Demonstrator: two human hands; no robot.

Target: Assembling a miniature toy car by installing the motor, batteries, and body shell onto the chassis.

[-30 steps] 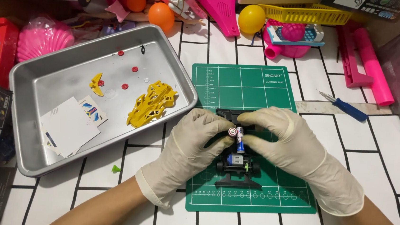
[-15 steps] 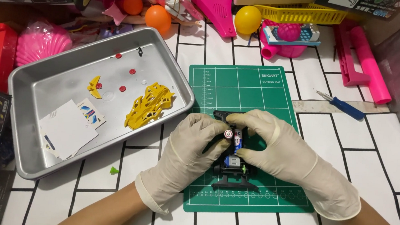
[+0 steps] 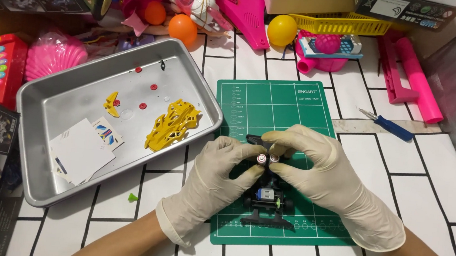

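Observation:
Both hands wear pale latex gloves and meet over a small black toy car chassis (image 3: pixel 268 201) that lies on a green cutting mat (image 3: pixel 273 107). My left hand (image 3: pixel 216 178) and my right hand (image 3: pixel 324 176) pinch the chassis's upper end, where two small round silver-and-red parts (image 3: pixel 267 158) sit side by side between the fingertips. A blue motor shows in the chassis's middle. The far end of the chassis is hidden under my fingers.
A metal tray (image 3: pixel 40 102) at left holds a yellow car body shell (image 3: pixel 173 123), a yellow small piece, red dots and white sticker sheets. A blue-handled screwdriver (image 3: pixel 388 124) lies right of the mat. Toys, balls, boxes and a yellow basket crowd the back edge.
Both hands have stayed on the chassis; the fingertips have shifted slightly around the two round parts at its upper end.

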